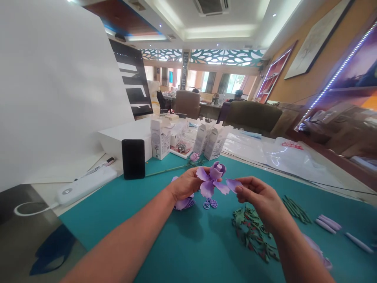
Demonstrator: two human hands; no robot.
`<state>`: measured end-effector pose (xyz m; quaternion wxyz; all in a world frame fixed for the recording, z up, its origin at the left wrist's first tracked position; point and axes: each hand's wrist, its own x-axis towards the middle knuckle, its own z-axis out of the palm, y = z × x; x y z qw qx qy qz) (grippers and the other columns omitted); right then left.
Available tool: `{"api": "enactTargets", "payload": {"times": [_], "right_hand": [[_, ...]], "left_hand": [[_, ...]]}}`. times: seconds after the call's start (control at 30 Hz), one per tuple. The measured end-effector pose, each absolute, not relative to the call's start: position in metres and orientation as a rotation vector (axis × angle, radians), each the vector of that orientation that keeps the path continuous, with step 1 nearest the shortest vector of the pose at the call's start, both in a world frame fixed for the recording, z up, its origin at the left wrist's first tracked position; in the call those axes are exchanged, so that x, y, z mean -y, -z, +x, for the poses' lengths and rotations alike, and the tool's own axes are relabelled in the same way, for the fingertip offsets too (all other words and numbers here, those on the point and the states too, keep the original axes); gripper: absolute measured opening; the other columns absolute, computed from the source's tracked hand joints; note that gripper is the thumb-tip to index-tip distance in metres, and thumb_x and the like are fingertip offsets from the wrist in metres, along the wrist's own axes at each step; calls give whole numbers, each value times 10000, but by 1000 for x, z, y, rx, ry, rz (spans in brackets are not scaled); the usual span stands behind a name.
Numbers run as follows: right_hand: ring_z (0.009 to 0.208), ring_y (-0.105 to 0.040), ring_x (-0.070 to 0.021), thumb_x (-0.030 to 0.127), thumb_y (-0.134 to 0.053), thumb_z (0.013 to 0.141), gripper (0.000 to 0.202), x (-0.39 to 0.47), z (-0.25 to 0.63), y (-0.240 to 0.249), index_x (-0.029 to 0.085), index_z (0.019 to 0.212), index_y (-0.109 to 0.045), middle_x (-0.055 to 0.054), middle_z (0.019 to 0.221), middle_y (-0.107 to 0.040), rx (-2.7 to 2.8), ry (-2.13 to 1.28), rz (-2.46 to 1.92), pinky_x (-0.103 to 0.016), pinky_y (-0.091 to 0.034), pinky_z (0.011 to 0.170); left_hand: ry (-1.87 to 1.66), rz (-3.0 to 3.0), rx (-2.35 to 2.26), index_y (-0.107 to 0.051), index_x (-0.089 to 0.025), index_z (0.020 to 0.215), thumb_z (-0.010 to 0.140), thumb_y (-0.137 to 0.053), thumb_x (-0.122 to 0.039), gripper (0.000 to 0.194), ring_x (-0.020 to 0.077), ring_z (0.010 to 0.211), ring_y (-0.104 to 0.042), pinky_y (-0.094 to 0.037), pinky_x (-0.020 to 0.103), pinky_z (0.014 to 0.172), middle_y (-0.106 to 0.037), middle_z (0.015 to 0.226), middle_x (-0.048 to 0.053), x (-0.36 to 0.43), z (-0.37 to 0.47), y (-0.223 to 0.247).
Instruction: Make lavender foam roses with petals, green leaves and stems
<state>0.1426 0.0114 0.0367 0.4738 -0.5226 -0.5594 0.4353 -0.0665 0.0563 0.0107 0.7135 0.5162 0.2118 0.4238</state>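
My left hand is closed around the base of a purple artificial flower, whose lower petals spread out below a cupped centre. Between the thumb and fingers of my right hand is a single purple petal, right beside the flower; whether the two touch I cannot tell. Under my left hand lies a stack of purple petals, partly hidden by the wrist. Several small purple rings with spokes rest on the green mat below the flower. A heap of green leaf pieces lies under my right forearm.
Green stems and purple rods lie at the right. A finished-looking rose on a long stem lies behind my hands. A black upright panel, white cartons and a white power bank-like device stand around the mat's far side.
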Motion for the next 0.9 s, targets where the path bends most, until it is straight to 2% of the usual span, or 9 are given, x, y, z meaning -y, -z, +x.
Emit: {"api": "enactTargets", "payload": {"times": [0.07,0.23,0.4,0.6,0.9], "right_hand": [[562,-503,-132,479,-761,613,363,-8,140,-39,165,780,-687,-11,598,-589,1353,-1041,-1261,-280,-416,554],[494,-440,-109,491,-749,625,350,-1,131,-45,171,747,-680,9,529,-538,1311,-1022,-1256,-249,-349,470],[425,-406,-90,479,-758,617,373,-2,131,-45,165,791,-658,34,469,-505,1272,-1122,-1237,-227,-282,412],[409,-400,-76,434,-784,595,378,-4,133,-41,156,809,-645,47,453,-489,1174,-1218,-1211,-212,-260,392],[402,-371,-65,422,-750,647,325,0,128,-42,159,789,-623,53,448,-468,1174,-1206,-1188,-208,-220,400]], "left_hand": [[-945,1156,-462,-676,-176,1036,640,-770,-386,458,183,832,-633,-467,255,716,-691,926,94,-56,-65,-10],[-924,1208,-507,-655,-168,1101,644,-764,-417,532,166,792,-617,-460,246,680,-682,963,105,-58,-66,-4],[-923,1246,-522,-647,-178,1117,671,-747,-418,517,174,850,-618,-458,235,693,-679,1005,107,-58,-66,-2],[-904,1298,-519,-644,-170,1132,693,-726,-427,515,196,882,-619,-472,268,732,-673,1030,127,-53,-66,-7],[-894,1258,-519,-656,-174,1113,695,-734,-382,474,148,783,-595,-437,231,668,-677,967,98,-55,-65,-4]]}}
